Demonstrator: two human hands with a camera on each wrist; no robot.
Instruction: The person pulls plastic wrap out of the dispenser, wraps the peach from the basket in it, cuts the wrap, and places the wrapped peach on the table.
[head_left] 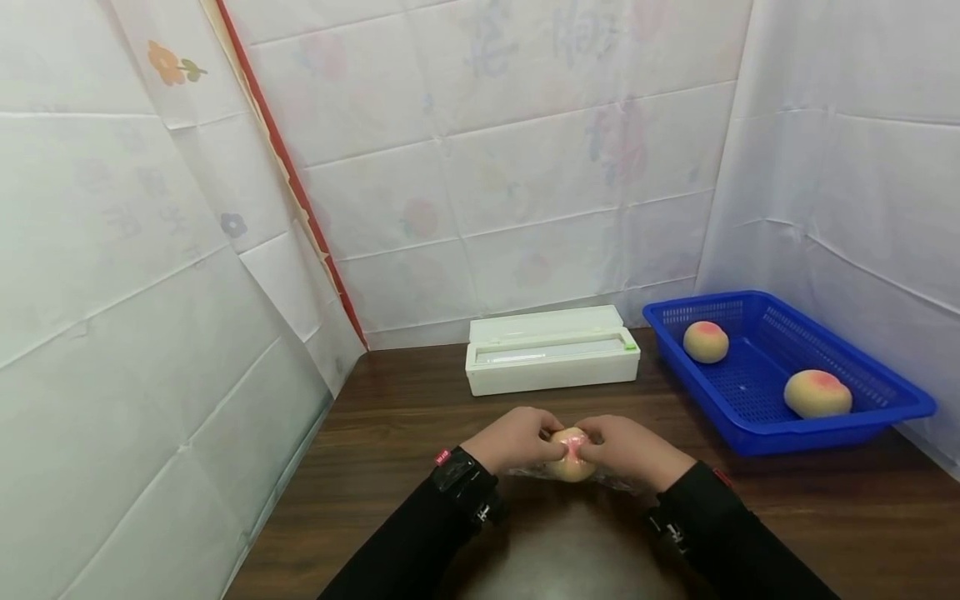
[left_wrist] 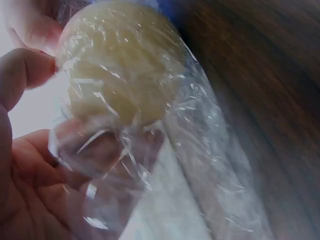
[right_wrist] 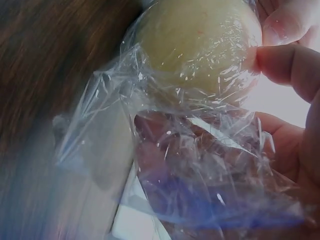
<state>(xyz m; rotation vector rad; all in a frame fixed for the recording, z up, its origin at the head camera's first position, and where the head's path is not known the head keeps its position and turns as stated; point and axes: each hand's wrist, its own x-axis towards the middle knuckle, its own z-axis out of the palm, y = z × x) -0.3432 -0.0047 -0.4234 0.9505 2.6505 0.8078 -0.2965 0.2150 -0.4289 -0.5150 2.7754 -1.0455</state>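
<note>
Both hands hold a yellow, pink-topped peach just above the table, at the lower middle of the head view. My left hand grips its left side and my right hand its right side, thumbs pressed close together on the pink top. Clear plastic film covers the peach in both wrist views. Loose, crinkled ends of film spread out past the fingers on each side. The undersides of the fingers show partly through the film.
Behind the hands stands a long white box with its lid raised. At the right is a blue basket with two more peaches inside. The dark wooden table is bordered by white-sheeted walls.
</note>
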